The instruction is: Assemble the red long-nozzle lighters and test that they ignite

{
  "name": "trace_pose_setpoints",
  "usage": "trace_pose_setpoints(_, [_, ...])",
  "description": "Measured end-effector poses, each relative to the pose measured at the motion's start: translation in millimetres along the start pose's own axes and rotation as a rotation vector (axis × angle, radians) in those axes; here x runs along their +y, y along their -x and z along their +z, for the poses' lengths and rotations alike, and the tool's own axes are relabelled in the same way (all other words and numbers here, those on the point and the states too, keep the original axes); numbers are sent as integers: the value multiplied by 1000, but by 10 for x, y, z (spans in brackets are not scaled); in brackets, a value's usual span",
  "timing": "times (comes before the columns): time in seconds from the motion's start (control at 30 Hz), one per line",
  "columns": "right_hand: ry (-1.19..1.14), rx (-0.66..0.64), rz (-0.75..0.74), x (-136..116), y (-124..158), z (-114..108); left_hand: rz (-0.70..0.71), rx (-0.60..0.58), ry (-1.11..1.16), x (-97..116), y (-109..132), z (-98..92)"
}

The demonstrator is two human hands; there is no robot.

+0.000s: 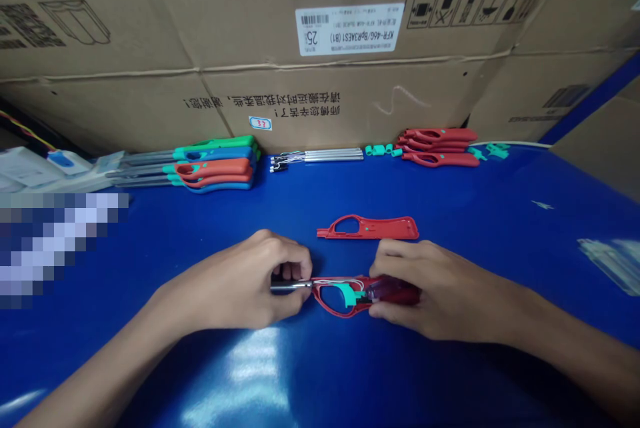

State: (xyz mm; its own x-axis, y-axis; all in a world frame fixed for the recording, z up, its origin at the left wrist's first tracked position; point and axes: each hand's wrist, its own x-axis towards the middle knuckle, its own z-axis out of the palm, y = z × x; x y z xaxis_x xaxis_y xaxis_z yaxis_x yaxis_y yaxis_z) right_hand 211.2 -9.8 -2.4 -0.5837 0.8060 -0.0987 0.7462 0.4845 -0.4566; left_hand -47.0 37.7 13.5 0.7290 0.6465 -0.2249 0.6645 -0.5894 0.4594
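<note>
Low on the blue table, my left hand point(250, 278) and my right hand point(425, 291) hold an open red plastic lighter shell point(333, 313) between them. My left fingers pinch its end, where a metal nozzle tube point(287, 286) sticks out to the left. My right fingers grip the other end, around a translucent dark red fuel tank point(395, 290). A teal plastic trigger point(350, 293) and thin white wires point(340, 280) sit inside the shell. A second red shell half point(367, 228) lies flat just beyond my hands, touching neither.
Along the back of the blue table point(500, 215) lie stacked long-nosed lighters point(215, 165), metal tubes with wires point(320, 155), small teal parts point(379, 150) and red shell halves point(437, 147). Cardboard boxes point(300, 35) form a wall behind. Papers point(30, 168) lie at the left.
</note>
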Motion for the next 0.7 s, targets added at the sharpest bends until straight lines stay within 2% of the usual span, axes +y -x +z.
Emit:
trace_pose_setpoints(0.13, [35,70,-41,19,-6,13,-23,31,66,-1,-9,8])
trace_pose_setpoints(0.27, [76,95,-34,47,-7,13,16,-25,164,-30,-44,21])
trace_pose_setpoints(0.37, [4,114,-35,43,-2,-20,-25,-70,260,-60,-89,34])
trace_pose_setpoints(0.43, [-110,203,-77,23,2,-63,-61,-99,322,-73,-114,43])
trace_pose_setpoints(0.57, [-304,479,-176,-31,19,-168,-118,-130,369,-81,-128,65])
trace_pose_setpoints(0.7, [-427,681,-140,-62,76,-211,-148,-119,358,-87,-118,86])
